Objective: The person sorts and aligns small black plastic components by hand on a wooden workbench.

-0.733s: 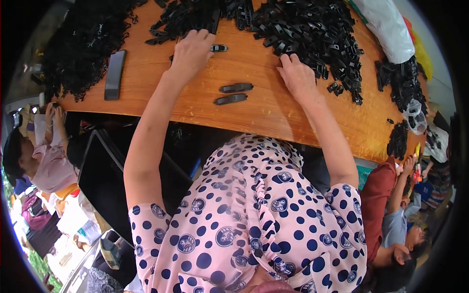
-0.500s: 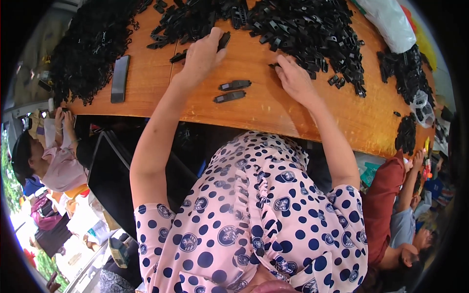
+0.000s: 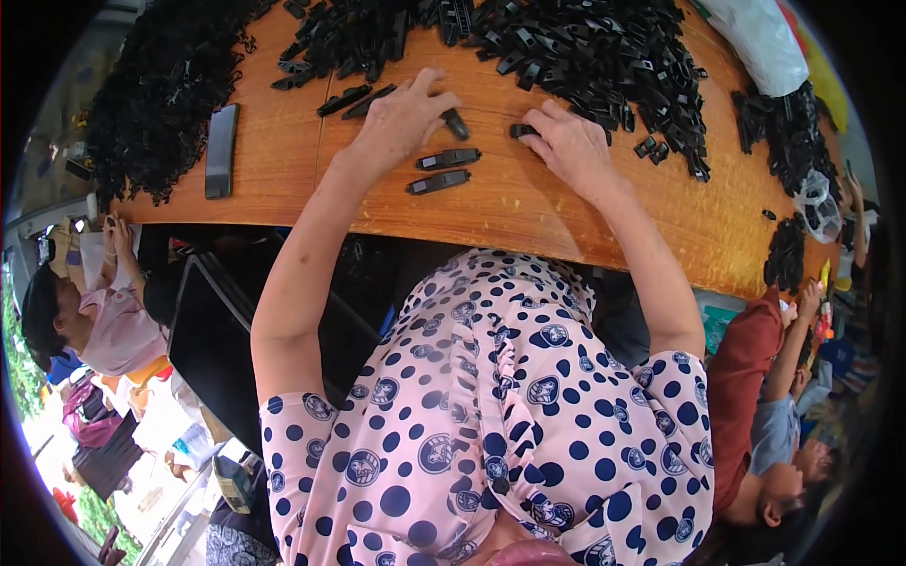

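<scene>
My left hand (image 3: 394,123) reaches over the wooden table with bent fingers. It grips the far end of a long black plastic piece (image 3: 457,124), whose near end points toward me. To the right, my right hand (image 3: 574,149) pinches a small black plastic part (image 3: 521,130) between thumb and fingers, close to the tabletop. Nearer to me, two slim black assembled pieces, an upper one (image 3: 448,158) and a lower one (image 3: 438,182), lie side by side, slightly slanted. Beyond my left hand, another long black piece (image 3: 343,100) rests on the wood.
Heaps of black parts cover the far side, a middle pile (image 3: 354,38) and a right pile (image 3: 585,57). A tangled black pile (image 3: 165,94) and a dark flat phone-like slab (image 3: 222,151) are at left. A white plastic bag (image 3: 760,47) stands far right. Other people sit at both sides.
My left hand has brought its black piece nearer to me and rightward, turning it. My right hand has shifted slightly, and its small part shows more plainly.
</scene>
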